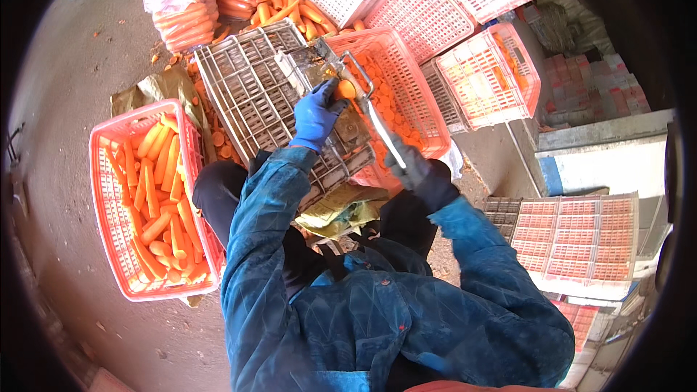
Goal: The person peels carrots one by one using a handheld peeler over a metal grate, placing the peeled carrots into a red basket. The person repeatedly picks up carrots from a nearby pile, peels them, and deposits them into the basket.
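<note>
My left hand [318, 114], in a blue glove, has its fingertips on a carrot piece [345, 90] beside the blade of a hinged cutter. My right hand [409, 166], in a dark glove, is closed on the handle of the cutter's long blade [384, 133]. The cutter's base [351, 129] rests on an upturned plastic crate [245, 79] in front of my knees. Just beyond the blade, a red crate [422, 87] holds many round carrot slices [381, 99]. Whether the blade touches the carrot is hard to tell.
At my left stands a red crate [97, 196] of peeled carrots [158, 190]. Bagged carrots [185, 16] and loose carrots [294, 8] lie ahead. Several empty crates [422, 13] lean at the front right; stacked crates [577, 239] stand at the right.
</note>
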Tool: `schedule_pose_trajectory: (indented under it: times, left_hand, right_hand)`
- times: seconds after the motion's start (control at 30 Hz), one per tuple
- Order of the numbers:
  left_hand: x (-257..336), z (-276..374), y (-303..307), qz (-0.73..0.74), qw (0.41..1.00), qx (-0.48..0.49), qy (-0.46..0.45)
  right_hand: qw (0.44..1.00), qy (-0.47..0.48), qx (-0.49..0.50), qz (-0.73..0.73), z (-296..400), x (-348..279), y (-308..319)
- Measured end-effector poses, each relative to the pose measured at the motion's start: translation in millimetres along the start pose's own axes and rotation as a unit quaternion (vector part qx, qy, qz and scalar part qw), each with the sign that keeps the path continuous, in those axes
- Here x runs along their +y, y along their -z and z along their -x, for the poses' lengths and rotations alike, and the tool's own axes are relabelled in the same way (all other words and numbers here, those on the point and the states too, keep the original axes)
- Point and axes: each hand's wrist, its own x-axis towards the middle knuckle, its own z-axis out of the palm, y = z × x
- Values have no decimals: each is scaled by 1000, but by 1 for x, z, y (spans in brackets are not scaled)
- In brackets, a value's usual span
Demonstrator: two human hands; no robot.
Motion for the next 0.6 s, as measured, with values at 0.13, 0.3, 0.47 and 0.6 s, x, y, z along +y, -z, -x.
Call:
schedule_pose_trajectory:
  times: [0.13,0.3,0.47,0.6]
  left_hand:
    - [16,-4,-4,-83,996,-6,-39]
    - [26,-3,2,-90,995,-16,-39]
    - [25,0,13,-138,989,-18,-54]
    - [24,-8,6,-190,977,-79,-51]
  right_hand:
    - [998,-30,-14,46,21,-53,20]
    - [996,61,-56,30,-6,44,22]
    - [994,54,-57,-81,-12,63,10]
    - [996,55,-36,63,9,-1,32]
